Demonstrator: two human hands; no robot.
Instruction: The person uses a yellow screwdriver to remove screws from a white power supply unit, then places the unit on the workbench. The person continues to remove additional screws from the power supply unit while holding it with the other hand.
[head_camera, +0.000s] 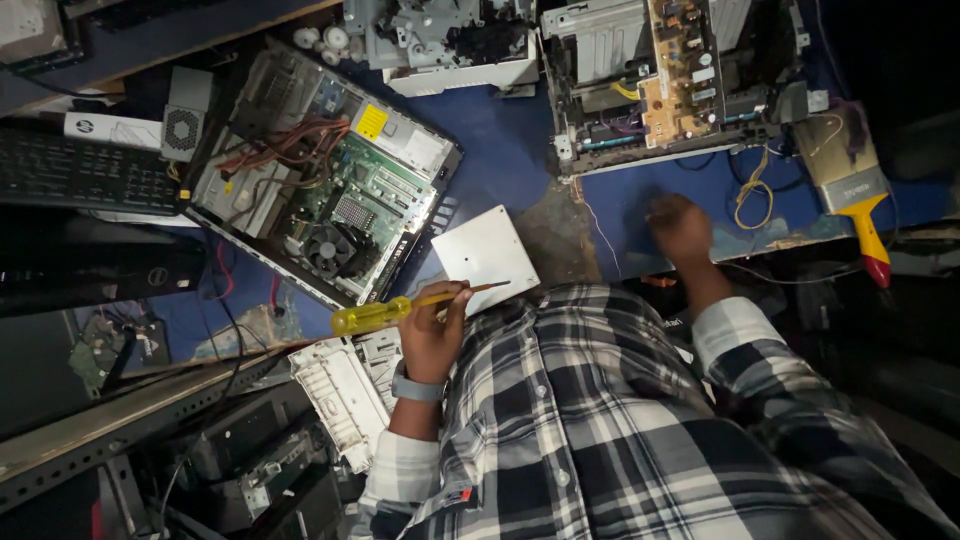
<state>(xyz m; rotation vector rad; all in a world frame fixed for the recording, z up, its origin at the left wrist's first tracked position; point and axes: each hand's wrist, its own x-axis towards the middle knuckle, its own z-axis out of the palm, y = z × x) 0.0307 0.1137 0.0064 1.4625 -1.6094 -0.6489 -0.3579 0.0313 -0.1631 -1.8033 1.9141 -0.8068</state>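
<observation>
Keyboard (80, 170) keys show dark at the far left, beside an open computer case (320, 200) that lies tilted on the blue table (500, 140), its green board, fan and red wires exposed. Just below the case, the left hand (432, 335) is clenched around a yellow-handled screwdriver (385, 313), handle pointing left and shaft pointing right, its tip over the lower edge of a white square plate (487, 255). Further right, a stripped printer chassis (670, 80) with a tan circuit board sits at the table's far side. Below it, the right hand (682, 230) rests on the table, blurred; whether it grasps anything I cannot tell. A paintbrush (850, 190) lies at the far right.
</observation>
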